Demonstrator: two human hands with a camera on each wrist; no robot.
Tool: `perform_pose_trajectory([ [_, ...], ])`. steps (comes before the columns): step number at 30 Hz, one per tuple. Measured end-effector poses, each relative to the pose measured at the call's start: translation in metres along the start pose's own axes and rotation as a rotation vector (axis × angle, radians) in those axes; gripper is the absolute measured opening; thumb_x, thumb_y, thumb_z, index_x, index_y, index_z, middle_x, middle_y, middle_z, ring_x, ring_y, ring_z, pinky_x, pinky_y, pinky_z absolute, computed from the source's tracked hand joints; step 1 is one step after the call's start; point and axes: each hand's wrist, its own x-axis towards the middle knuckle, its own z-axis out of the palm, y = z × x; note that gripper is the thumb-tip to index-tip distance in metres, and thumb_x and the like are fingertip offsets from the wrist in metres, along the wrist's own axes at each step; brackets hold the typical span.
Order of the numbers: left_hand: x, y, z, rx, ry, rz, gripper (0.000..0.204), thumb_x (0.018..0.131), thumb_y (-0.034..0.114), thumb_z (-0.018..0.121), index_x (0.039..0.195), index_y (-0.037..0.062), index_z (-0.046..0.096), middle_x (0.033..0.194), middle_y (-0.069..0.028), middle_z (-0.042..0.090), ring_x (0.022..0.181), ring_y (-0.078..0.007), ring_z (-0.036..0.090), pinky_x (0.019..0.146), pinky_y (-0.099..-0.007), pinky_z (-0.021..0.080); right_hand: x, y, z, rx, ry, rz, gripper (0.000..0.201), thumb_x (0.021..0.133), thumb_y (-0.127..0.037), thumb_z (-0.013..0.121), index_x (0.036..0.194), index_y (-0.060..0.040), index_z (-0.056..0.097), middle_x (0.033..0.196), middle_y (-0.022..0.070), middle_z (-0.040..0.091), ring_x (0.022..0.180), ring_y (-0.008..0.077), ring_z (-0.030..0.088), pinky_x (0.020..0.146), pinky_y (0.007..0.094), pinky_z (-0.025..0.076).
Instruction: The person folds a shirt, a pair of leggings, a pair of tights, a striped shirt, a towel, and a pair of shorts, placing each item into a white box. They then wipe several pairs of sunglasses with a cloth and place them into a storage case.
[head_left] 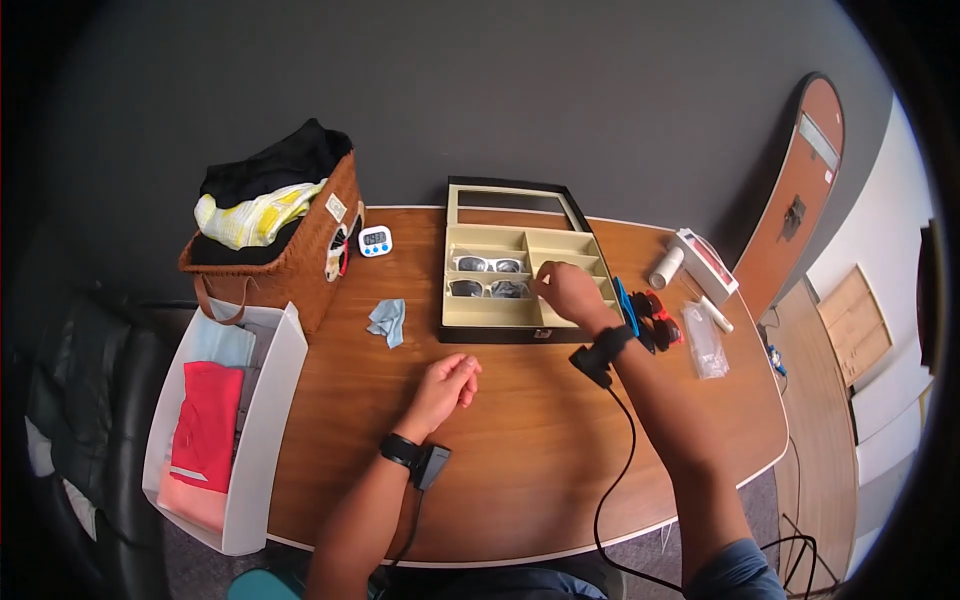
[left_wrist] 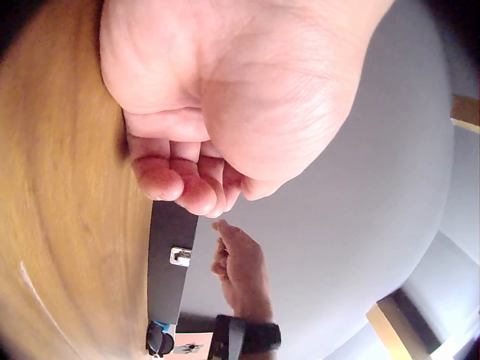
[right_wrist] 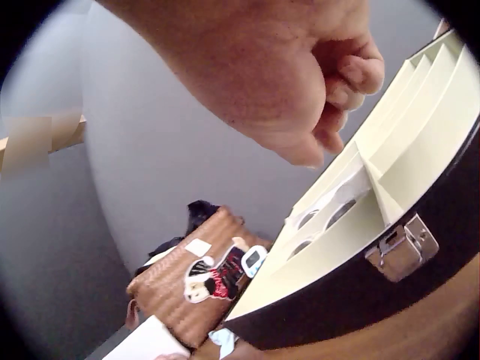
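A black glasses display case (head_left: 490, 334) with cream compartments stands on the table, its windowed lid (head_left: 515, 190) raised. Two pairs of white-framed sunglasses, an upper pair (head_left: 487, 265) and a lower pair (head_left: 489, 289), lie in the left column, one above the other. Over the case's middle divider hovers my right hand (head_left: 568, 290), fingertips close to the right ends of the sunglasses. Its fingers (right_wrist: 360, 73) are loosely curled, with nothing showing between them. My left hand (head_left: 445, 390) rests on the table in front of the case, fingers (left_wrist: 196, 193) relaxed and bent, holding nothing.
Left stand a wicker basket (head_left: 310, 270) of clothes and a white bin (head_left: 285, 370) with folded cloth. A timer (head_left: 375, 241) and blue cloth (head_left: 388, 322) lie near the case. Several dark and red sunglasses (head_left: 655, 320), a clear bag (head_left: 706, 345) and a white box (head_left: 706, 265) lie right.
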Motion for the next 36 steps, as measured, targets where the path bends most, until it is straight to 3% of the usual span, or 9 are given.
perform_pose_trajectory([
  [6,0.001,0.0,-0.001,-0.032,-0.022,0.003,0.025,0.103,0.026,0.046,0.095,0.005,0.057,0.07,0.0008,0.054,0.055,-0.0054,0.049,0.049,-0.0202,0.041,0.032,-0.004,0.026,-0.154,-0.232,0.152,0.035,0.081,-0.039,0.065,0.091,-0.0059,0.072,0.095,0.0186,0.07,0.09,0.0358,0.066,0.081,0.0429,0.052],
  [10,0.001,0.002,-0.002,-0.039,-0.001,-0.002,0.024,0.103,0.024,0.047,0.093,0.005,0.058,0.069,0.0018,0.054,0.055,-0.0046,0.049,0.05,-0.0207,0.041,0.037,0.009,0.037,-0.008,-0.099,0.053,0.031,0.084,-0.035,0.065,0.091,-0.0058,0.072,0.09,0.0173,0.07,0.087,0.0354,0.067,0.081,0.0421,0.052],
  [13,0.004,-0.003,-0.005,-0.097,-0.038,0.006,0.024,0.103,0.025,0.048,0.096,0.0042,0.057,0.074,0.0004,0.056,0.059,-0.0064,0.053,0.052,-0.0215,0.044,0.023,0.008,0.019,0.456,0.12,-0.141,0.028,0.091,-0.029,0.06,0.086,-0.0037,0.071,0.086,0.0113,0.07,0.075,0.0255,0.066,0.072,0.036,0.052],
  [15,0.005,-0.003,-0.006,-0.202,-0.029,0.011,0.031,0.103,0.031,0.046,0.116,0.0041,0.052,0.096,-0.0076,0.06,0.078,-0.0149,0.062,0.066,-0.0291,0.053,-0.003,-0.02,-0.029,0.847,-0.159,0.135,0.03,0.098,-0.026,0.053,0.085,-0.0031,0.068,0.085,0.0041,0.067,0.067,0.013,0.059,0.064,0.0275,0.049],
  [17,0.003,0.003,-0.002,-0.267,0.008,0.027,0.038,0.102,0.035,0.047,0.125,0.0044,0.045,0.108,-0.011,0.058,0.089,-0.0196,0.061,0.074,-0.0349,0.054,-0.029,-0.026,-0.038,1.07,-0.172,0.065,0.032,0.101,-0.029,0.05,0.087,-0.0038,0.065,0.087,0.0008,0.065,0.066,0.0063,0.054,0.06,0.0218,0.046],
  [21,0.0,0.001,-0.004,-0.393,0.012,0.02,0.057,0.1,0.041,0.049,0.141,0.0053,0.03,0.132,-0.0183,0.048,0.111,-0.0287,0.057,0.09,-0.0462,0.051,-0.087,-0.028,-0.026,1.308,-0.261,0.099,0.032,0.101,-0.032,0.051,0.095,-0.0032,0.063,0.094,0.0047,0.065,0.077,0.0117,0.061,0.068,0.026,0.051],
  [26,0.002,0.002,-0.005,-0.296,-0.045,-0.097,0.028,0.102,0.03,0.05,0.118,0.0069,0.051,0.101,-0.011,0.066,0.088,-0.0204,0.066,0.073,-0.0345,0.056,-0.136,-0.007,0.01,1.346,-0.355,0.158,0.029,0.102,-0.028,0.049,0.096,-0.0029,0.063,0.094,0.0066,0.065,0.081,0.0138,0.062,0.07,0.0274,0.051],
  [31,-0.001,0.012,0.0,-0.39,-0.009,-0.06,0.019,0.099,0.02,0.055,0.112,0.0065,0.053,0.101,-0.0089,0.066,0.086,-0.0197,0.066,0.072,-0.0337,0.056,-0.166,0.011,0.03,1.339,-0.364,0.227,0.028,0.102,-0.027,0.048,0.098,-0.0031,0.062,0.093,0.0074,0.066,0.077,0.0146,0.062,0.069,0.0281,0.051],
  [36,0.001,0.005,-0.007,-0.345,-0.02,-0.05,0.012,0.096,0.008,0.053,0.108,0.0075,0.053,0.103,-0.0074,0.066,0.085,-0.0179,0.066,0.072,-0.0321,0.055,-0.174,0.021,0.055,1.731,-0.218,0.34,0.027,0.103,-0.025,0.046,0.111,-0.0023,0.059,0.095,0.0085,0.067,0.072,0.0125,0.06,0.068,0.0264,0.051],
])
